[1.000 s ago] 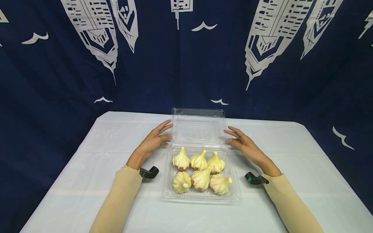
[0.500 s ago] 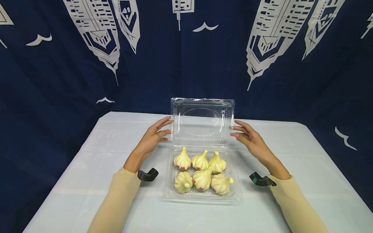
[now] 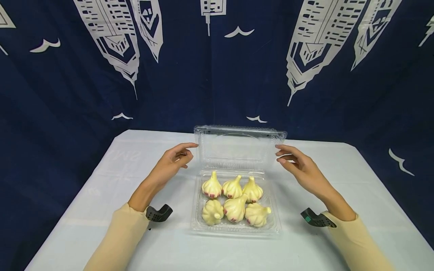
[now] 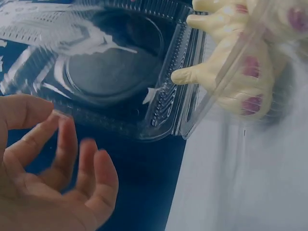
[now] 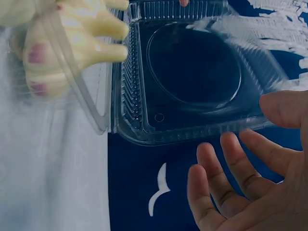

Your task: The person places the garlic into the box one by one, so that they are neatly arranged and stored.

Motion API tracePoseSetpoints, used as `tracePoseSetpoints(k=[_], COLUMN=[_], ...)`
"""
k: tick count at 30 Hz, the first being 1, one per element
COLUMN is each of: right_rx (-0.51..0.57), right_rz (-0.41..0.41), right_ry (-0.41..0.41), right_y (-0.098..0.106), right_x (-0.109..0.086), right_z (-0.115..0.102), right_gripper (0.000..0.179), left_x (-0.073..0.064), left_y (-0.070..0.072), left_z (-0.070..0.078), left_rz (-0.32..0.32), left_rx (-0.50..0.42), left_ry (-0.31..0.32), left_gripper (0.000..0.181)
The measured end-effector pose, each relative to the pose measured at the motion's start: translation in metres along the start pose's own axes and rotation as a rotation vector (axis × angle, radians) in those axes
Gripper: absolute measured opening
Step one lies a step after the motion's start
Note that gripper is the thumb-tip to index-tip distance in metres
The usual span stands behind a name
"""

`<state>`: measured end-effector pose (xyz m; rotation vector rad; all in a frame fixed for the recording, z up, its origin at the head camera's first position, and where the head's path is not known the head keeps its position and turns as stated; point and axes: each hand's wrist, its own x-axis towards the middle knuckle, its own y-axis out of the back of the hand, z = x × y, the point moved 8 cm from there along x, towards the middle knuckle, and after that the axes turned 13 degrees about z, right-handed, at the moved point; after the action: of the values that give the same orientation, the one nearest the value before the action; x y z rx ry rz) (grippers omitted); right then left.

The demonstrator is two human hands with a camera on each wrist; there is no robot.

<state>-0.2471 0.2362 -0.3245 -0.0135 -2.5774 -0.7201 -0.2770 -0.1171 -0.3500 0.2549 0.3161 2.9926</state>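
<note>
A hinged clear plastic clamshell box (image 3: pixel 194 226) rests on the table with several garlic bulbs (image 3: pixel 234 209) lying in two rows in its base. Its lid (image 3: pixel 237 148) stands raised at the back, the upper edge leaning over toward me. At the lid's left edge is my left hand (image 3: pixel 169 165), index finger stretched to the upper corner, the others loosely bent. My right hand (image 3: pixel 305 171) has its fingertips at the lid's right edge, fingers slightly bent. In the right wrist view the thumb (image 5: pixel 284 108) and fingers lie close to the lid's rim; exact contact is hard to tell.
A white cloth covers the table (image 3: pixel 237 254). Behind it hangs a dark blue curtain (image 3: pixel 210 82) with white printed buildings and birds. Each wrist wears a black strap-on piece (image 3: pixel 159 213).
The lid has swung up from lying back to standing, then tipped forward toward me. Both hands have moved apart and followed its edges. The garlic bulbs and base have stayed put.
</note>
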Motion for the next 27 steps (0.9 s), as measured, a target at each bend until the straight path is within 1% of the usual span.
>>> tracePoseSetpoints(k=[4, 7, 10, 13, 15, 17, 20, 22, 27], right_rx=[0.021, 0.006, -0.021, -0.008, 0.035, 0.083, 0.142, 0.158, 0.194], right_rz=[0.008, 0.004, -0.005, -0.033, -0.062, -0.107, -0.167, -0.199, -0.269], right_ry=[0.053, 0.063, 0.051, 0.030, 0.019, -0.008, -0.044, -0.079, -0.148], right_y=[0.006, 0.009, 0.012, 0.013, 0.012, 0.010, 0.007, 0.005, 0.000], right_x=[-0.009, -0.018, -0.028, -0.037, -0.042, -0.048, -0.057, -0.063, -0.081], right_z=[-0.011, -0.015, -0.017, -0.016, -0.017, -0.016, -0.015, -0.013, -0.008], right_gripper=[0.035, 0.031, 0.028, 0.025, 0.024, 0.023, 0.022, 0.022, 0.023], left_x=[-0.012, -0.023, -0.033, -0.043, -0.049, -0.055, -0.065, -0.071, -0.086], left_y=[0.002, 0.001, 0.000, -0.001, -0.003, -0.004, -0.006, -0.008, -0.015], left_z=[0.005, 0.008, 0.012, 0.014, 0.016, 0.015, 0.010, 0.005, -0.005], left_rz=[-0.013, -0.033, -0.051, -0.065, -0.077, -0.084, -0.096, -0.112, -0.191], left_rx=[-0.005, -0.019, -0.032, -0.044, -0.046, -0.044, -0.037, -0.031, -0.013], left_ry=[-0.018, -0.024, -0.016, -0.008, -0.010, -0.009, 0.004, 0.018, 0.011], left_gripper=[0.035, 0.034, 0.031, 0.028, 0.028, 0.030, 0.033, 0.035, 0.033])
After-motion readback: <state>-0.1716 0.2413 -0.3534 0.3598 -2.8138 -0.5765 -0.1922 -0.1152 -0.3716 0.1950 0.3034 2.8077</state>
